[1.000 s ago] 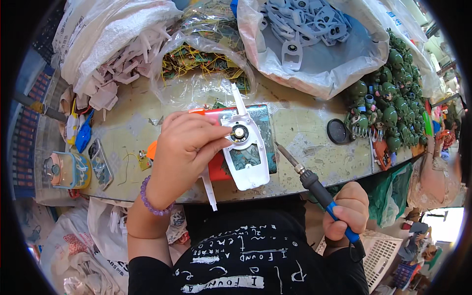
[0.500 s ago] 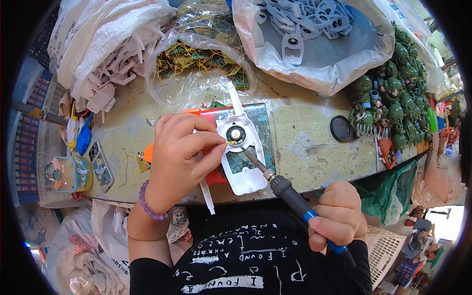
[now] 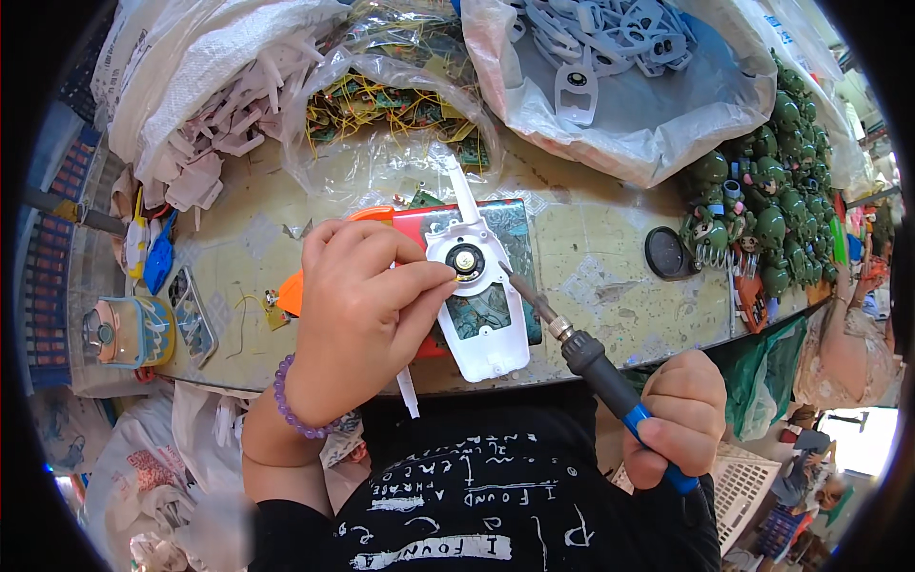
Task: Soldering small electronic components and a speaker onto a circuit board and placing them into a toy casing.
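On a red-edged, dark-patterned pad (image 3: 518, 229) lies a white plastic housing (image 3: 496, 357) with a narrow arm and a rectangular opening. A round black speaker (image 3: 464, 261) with a metal centre sits in it. My left hand (image 3: 367, 296) is closed in a pinch at the speaker's lower left edge, on a thin yellow wire (image 3: 461, 279) mostly hidden by the fingertips. My right hand (image 3: 681, 419) is wrapped round the blue and black handle of a soldering iron (image 3: 596, 367). Its tip points at the housing's right edge, a little right of the speaker.
Behind are a bag of white plastic parts (image 3: 195, 172), a bag of circuit boards with yellow wires (image 3: 381, 110) and a sack of white housings (image 3: 620, 143). Green figures (image 3: 786, 191) and a black round lid (image 3: 667, 252) are right; a phone (image 3: 193, 319) and cup (image 3: 133, 332) left.
The soldering iron has drawn back to the right, its tip away from the speaker's lower edge. My left hand keeps its pinch beside the speaker.
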Demonstrator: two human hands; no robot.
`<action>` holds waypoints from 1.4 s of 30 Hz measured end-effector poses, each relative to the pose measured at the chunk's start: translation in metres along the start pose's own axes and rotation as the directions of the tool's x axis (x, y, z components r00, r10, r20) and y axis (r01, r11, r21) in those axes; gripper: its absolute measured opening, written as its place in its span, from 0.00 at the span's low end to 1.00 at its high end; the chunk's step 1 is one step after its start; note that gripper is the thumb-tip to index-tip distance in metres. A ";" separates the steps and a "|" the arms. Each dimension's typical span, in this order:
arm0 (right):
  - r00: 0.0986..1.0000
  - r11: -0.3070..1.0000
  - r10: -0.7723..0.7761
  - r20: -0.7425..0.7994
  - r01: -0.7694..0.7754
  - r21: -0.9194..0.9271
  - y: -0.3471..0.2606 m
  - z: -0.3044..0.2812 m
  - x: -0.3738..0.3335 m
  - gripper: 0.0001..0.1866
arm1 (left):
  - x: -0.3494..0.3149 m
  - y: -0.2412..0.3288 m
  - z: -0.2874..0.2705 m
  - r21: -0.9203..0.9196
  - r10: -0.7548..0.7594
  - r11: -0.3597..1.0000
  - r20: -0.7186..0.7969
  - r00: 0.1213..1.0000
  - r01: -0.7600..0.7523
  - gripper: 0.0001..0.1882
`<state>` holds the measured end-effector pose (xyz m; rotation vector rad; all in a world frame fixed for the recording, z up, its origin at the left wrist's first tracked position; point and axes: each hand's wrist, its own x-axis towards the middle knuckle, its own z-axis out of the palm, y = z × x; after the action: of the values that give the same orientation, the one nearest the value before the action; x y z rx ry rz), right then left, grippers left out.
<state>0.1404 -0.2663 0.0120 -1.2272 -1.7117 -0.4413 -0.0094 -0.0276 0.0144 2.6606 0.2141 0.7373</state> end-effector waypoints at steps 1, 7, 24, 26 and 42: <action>1.000 1.000 -0.005 0.002 0.005 -0.001 0.000 0.000 0.000 0.13 | 0.002 0.001 0.000 0.001 0.000 1.000 0.001 1.000 0.000 0.06; 0.999 0.998 -0.036 -0.025 0.037 0.043 0.003 0.007 0.001 0.12 | 0.009 0.005 0.000 -0.017 -0.004 1.000 0.051 0.999 0.005 0.05; 0.996 0.998 -0.036 -0.080 0.040 0.053 0.007 0.014 0.001 0.11 | 0.006 -0.005 -0.003 -0.076 0.042 0.996 0.069 0.997 -0.037 0.09; 0.998 0.998 -0.008 -0.067 0.012 0.057 0.007 0.014 0.002 0.10 | 0.007 -0.002 -0.004 -0.078 0.008 0.997 0.079 0.997 -0.002 0.09; 0.996 0.991 -0.037 0.083 0.026 0.133 0.005 0.016 0.022 0.11 | 0.003 -0.003 0.005 -0.078 -0.043 0.996 0.056 0.997 0.048 0.06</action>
<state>0.1359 -0.2413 0.0219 -1.1388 -1.8047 -0.2930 -0.0040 -0.0254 0.0106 2.5876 0.2254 0.6449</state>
